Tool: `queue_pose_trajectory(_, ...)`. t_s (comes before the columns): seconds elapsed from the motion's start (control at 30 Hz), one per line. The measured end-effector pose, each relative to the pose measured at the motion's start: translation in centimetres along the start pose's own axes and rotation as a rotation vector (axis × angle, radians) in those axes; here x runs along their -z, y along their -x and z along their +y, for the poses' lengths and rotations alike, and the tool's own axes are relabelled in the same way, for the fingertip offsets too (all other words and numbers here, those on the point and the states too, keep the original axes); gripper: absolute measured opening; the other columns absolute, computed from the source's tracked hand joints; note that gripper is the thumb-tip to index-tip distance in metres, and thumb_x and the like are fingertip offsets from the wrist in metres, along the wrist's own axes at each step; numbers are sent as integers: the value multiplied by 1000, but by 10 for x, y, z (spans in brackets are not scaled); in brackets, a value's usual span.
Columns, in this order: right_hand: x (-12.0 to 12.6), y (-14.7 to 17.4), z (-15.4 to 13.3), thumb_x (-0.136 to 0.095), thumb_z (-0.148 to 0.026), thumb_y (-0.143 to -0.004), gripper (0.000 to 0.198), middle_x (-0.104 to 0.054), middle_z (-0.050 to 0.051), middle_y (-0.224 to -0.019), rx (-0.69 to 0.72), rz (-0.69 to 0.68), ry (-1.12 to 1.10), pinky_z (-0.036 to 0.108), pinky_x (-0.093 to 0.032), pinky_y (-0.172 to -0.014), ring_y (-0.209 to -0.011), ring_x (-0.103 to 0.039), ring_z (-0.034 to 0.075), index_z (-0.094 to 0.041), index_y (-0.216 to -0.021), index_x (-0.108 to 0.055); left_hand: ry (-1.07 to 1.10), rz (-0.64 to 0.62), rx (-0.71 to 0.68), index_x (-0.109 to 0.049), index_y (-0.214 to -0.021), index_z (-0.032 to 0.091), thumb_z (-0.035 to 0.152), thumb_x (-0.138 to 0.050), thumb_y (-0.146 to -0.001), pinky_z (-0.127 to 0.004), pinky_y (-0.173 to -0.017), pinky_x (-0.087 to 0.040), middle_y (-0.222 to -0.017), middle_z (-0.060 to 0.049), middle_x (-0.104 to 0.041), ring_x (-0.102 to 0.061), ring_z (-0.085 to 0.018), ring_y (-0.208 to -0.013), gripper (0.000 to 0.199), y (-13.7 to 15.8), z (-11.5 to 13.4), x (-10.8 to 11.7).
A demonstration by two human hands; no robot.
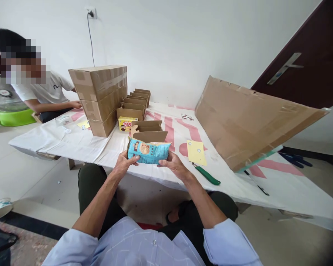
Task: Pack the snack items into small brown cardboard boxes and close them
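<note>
Blue packet [150, 152] at the near edge of the cloth-covered table [108, 151], just before a cardboard carton [150, 137] with raised flaps. Left hand [125, 162] grips its left end, right hand [172, 164] its right, thumbs on the near face. My judgement: carry both ends evenly, press lightly to spare the contents. Rightward: yellow card [197, 152], green-handled tool [208, 175]. Back left: yellow box [127, 123].

Your cloth-covered table [231, 189] bears stacked boxes [108, 94], open cartons [133, 106], a yellow card [196, 153], a green-handled tool [208, 175] and a large cardboard piece [249, 120].
</note>
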State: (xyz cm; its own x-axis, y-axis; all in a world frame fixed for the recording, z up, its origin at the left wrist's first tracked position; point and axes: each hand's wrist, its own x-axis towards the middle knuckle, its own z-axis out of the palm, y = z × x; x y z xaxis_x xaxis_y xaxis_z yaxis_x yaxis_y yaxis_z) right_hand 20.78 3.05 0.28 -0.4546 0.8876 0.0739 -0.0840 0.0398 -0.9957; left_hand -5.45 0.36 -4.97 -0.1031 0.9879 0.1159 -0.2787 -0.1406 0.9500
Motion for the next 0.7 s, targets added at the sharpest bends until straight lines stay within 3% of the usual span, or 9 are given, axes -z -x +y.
queue_pose_trajectory(0.2, -5, -5, 34, -95, -58, -70, 55, -78, 5, -104, -17, 188, -82, 32, -64, -69, -94, -73, 24, -22, -107, -74, 6, -56, 86, -81, -98, 14, 57, -100, -64, -28, -62, -62, -91, -10, -81, -75, -23, -80, 58, -2, 0, 3)
queue_pose_trajectory(0.43, -1, -4, 80, -96, -62, -60, 57, -76, 3, -94, -152, 253, -84, 32, -65, -67, -89, -71, 22, -21, -96, -76, 74, 31, 263, -79, -97, 14, 52, -104, -55, -25, -57, -61, -87, -8, -81, -77, -20, -72, 62, 4, -44, 14)
queue_pose_trajectory(0.7, -6, 0, 109, -94, -61, -60, 58, -80, 6, -96, -216, 356, -94, 33, -64, -63, -90, -75, 25, -20, -98, -77, 149, 132, 323, -76, -96, 14, 42, -104, -58, -27, -56, -63, -80, -5, -80, -75, -18, -65, 55, 9, -79, 15)
